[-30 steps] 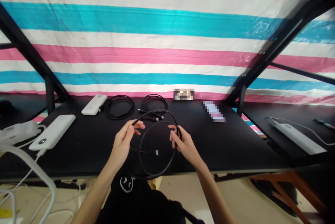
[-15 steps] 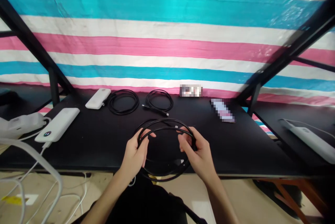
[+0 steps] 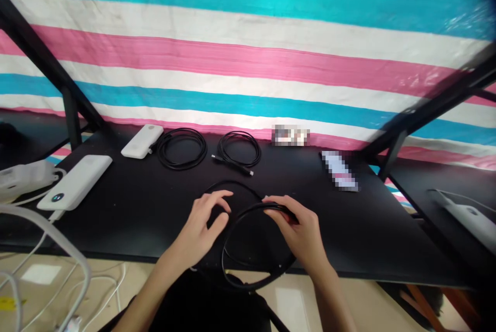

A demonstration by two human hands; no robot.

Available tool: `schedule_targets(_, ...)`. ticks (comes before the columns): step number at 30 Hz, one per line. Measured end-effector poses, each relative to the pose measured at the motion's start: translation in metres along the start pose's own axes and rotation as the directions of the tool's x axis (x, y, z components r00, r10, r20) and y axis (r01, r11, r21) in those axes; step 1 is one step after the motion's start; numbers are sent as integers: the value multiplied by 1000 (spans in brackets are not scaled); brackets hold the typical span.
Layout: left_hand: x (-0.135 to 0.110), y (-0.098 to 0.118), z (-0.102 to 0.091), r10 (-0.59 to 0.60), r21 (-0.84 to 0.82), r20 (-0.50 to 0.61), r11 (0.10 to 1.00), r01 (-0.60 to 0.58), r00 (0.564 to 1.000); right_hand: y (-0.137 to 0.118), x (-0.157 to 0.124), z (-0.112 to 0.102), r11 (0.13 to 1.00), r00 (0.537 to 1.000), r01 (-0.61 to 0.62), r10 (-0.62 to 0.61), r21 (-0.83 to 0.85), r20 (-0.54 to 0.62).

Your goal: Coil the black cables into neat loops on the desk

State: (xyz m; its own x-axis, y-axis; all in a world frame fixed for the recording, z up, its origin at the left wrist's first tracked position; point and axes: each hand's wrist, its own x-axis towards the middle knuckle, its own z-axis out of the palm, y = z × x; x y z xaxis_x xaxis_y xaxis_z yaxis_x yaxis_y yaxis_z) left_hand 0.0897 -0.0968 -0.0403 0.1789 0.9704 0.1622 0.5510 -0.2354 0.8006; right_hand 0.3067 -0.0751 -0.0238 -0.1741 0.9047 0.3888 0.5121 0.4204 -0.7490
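Note:
A black cable (image 3: 225, 254) is wound into loose loops over the table's front edge. My right hand (image 3: 300, 226) pinches the bundled loops at their upper right, thumb beneath and fingers on top. To the left of the coil, my left hand (image 3: 207, 221) has its thumb and fingers apart and holds nothing. One black strand curves across the table just beyond my left fingertips. Close to my right fingertips a small light connector end shows, partly hidden by the fingers.
Two coiled black cables, a larger coil (image 3: 181, 167) and a smaller coil (image 3: 259, 153), lie at the back of the black table (image 3: 372, 239). White power banks (image 3: 75, 182) stand at left. A blurred phone-like object (image 3: 340, 170) lies right. White cords hang at lower left.
My left hand has let go of the cable coil and its fingers have opened. The coil now hangs from my right hand alone, lower and more to the right. The view has shifted slightly.

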Motion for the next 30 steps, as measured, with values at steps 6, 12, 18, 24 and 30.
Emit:
schedule_targets(6, -4, -35, 10, -192, 575, -274, 753, 320, 942, 4, 1, -4, 994, 994, 104, -105, -25, -33)
schedule_targets(12, -1, -42, 21, -215, 205, -133, 949, 239, 968, -4, 11, -1, 991, 988, 127, -124, -39, 87)
schedule_targets(18, 7, 10, 3, -46, -350, 1, 936, 44, 999, -11, 19, 4, 953, 961, 274, -267, -126, 69)
schedule_targets(24, 4, 35, -7, -38, -675, 57, 735, 67, 998, -18, 19, 0, 999, 985, 35, -37, 14, 168)
schedule_targets(30, 3, 22, -10, -148, -556, 89, 813, 173, 985, -19, 23, -10, 988, 966, -6, 46, 156, -254)
